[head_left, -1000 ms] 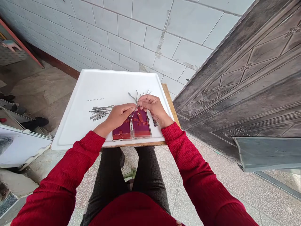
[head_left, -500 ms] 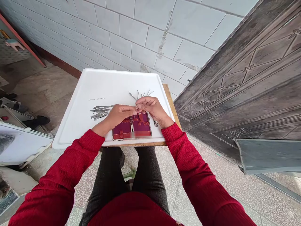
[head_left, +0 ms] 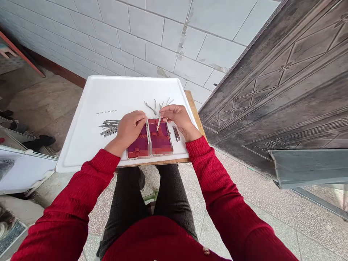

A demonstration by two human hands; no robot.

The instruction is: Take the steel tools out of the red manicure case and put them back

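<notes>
A red manicure case [head_left: 138,145] with a purple lining and elastic loops lies open on the white board. My left hand [head_left: 129,127] rests over its left half, with bent fingers closed at the case's upper edge by the hinge. Above the right half, my right hand [head_left: 175,116] pinches a slim silver manicure tool [head_left: 158,125], its narrow end pointing down at the lining. The tool's exact kind is too small to make out. Just right of the case is a nail clipper [head_left: 176,133]. Cuticle nippers [head_left: 152,107] with spread handles lie beyond the hands.
Several metal tools [head_left: 108,128] are piled left of my left hand. A thin rod [head_left: 106,112] lies farther up the white board [head_left: 81,145]. A tiled wall [head_left: 146,32] stands behind, and a dark metal door [head_left: 272,90] is at the right.
My hands have moved apart. The left has come down onto the case's edge, while the right keeps the slim tool over the right half. The view has shifted slightly.
</notes>
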